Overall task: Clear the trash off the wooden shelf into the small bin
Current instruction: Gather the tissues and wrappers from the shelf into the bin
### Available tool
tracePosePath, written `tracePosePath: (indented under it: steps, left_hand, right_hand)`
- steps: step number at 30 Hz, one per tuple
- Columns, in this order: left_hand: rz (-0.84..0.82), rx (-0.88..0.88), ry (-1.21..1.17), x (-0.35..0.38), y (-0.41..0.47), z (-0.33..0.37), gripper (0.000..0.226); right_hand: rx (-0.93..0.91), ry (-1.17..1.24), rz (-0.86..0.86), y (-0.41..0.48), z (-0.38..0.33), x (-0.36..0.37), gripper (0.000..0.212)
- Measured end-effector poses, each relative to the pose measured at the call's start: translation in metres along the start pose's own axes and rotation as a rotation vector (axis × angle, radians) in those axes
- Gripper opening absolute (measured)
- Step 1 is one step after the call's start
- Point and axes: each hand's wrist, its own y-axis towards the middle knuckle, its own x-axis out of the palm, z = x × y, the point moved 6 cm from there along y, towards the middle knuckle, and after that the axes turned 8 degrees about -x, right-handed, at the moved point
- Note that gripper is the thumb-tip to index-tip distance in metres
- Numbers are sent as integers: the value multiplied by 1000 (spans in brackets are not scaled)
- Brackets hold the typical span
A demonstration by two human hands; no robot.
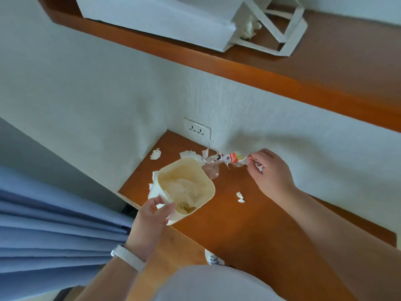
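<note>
My left hand (152, 216) grips the near rim of a small cream bin (201, 181), which is tilted over the wooden shelf (249, 231) and holds crumpled clear plastic. My right hand (269, 172) pinches one end of a clear wrapper with red and white print (227, 159), stretched toward the bin's far rim close to the wall. White paper scraps lie on the shelf: one at the far left (155, 154), some behind the bin (191, 154), and a small one (240, 197) to the bin's right.
A wall socket (197, 131) sits just above the shelf's far corner. An upper wooden shelf (260, 70) carries a white paper bag (162, 20) and crumpled tissue (250, 28). Blue curtains (54, 224) hang at the left. A shoe (213, 258) shows on the floor below.
</note>
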Motion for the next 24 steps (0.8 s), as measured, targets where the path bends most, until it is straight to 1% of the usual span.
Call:
tracePosePath:
  steps: [1,4,5,9,13,15,17,18,21,24]
  left_hand:
    - [-4,-1,4,0,0,-1,68]
    - [-16,-8,17,-1,0,-5,67]
    - [-17,-9,27,-1,0,-6,66]
    - [-12,12,43,0,-4,-8,60]
    - [-21,20,49,1,-12,-9,39]
    - [-21,35,57,1,-17,-6,43]
    - [-28,52,55,0,-23,-2,53]
    - [-35,62,53,0,-25,-1,53]
    - [-60,99,42,-4,-31,3,33]
    - [-100,135,49,-5,-41,8,29]
  right_hand:
    - [-11,17,46,2,-9,-12,13]
    - [-48,72,157,7,-37,-40,30]
    - [-59,80,189,9,-47,-48,32]
    - [-121,92,292,12,-82,-75,27]
    - [-200,109,343,15,-112,-94,11]
    - [-238,122,321,17,-124,-96,9]
    - [-269,122,264,16,-134,-89,6]
    - [-274,122,226,14,-138,-83,6]
    - [-262,149,86,4,-143,-57,7]
    - [-311,88,-46,-6,-150,-34,17]
